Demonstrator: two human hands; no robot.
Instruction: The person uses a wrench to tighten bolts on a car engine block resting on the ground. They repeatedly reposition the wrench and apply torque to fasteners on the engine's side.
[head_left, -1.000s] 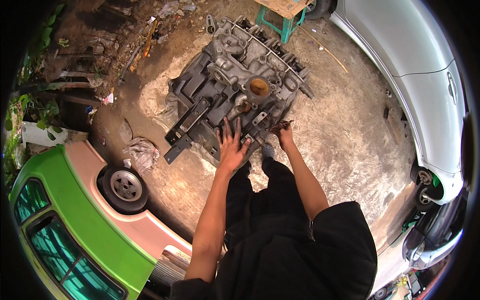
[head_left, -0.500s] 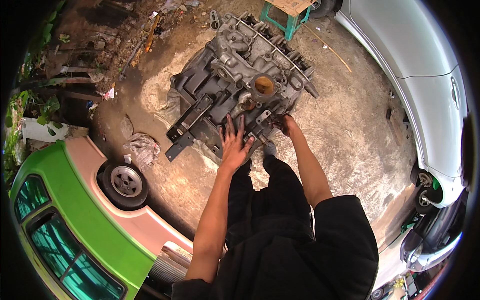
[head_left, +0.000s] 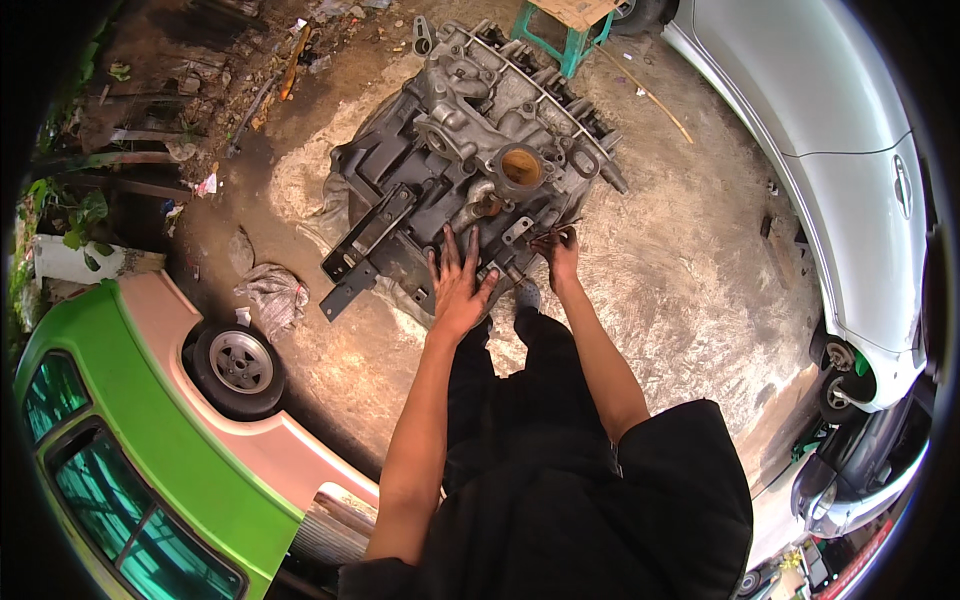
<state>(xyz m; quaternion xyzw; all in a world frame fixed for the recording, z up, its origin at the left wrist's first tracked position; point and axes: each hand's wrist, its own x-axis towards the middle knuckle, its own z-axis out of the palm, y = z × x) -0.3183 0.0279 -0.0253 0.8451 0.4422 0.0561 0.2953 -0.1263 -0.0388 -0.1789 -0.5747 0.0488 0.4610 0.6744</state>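
A grey, grimy engine (head_left: 470, 150) sits on the ground in front of me, with a round open port on top. My left hand (head_left: 458, 290) lies on its near side, fingers spread and darkened with grease, holding nothing. At the engine's near right corner is my right hand (head_left: 562, 252). Its fingers are curled in a pinch beside a small bracket (head_left: 518, 231); whatever they grip is too small and dark to name. A flat black metal bracket (head_left: 348, 292) juts out from the engine's left side.
A green and pink vehicle (head_left: 170, 400) stands at left with its wheel (head_left: 240, 362) near me. To the right is a silver car (head_left: 800, 80). A teal-legged stool (head_left: 568, 45) stands beyond the engine. A crumpled sack (head_left: 272, 298) and a thin stick (head_left: 655, 98) lie on the ground.
The whole view has shifted slightly. My left hand keeps its place on the engine, while my right hand's fingers have turned and curled more at the corner.
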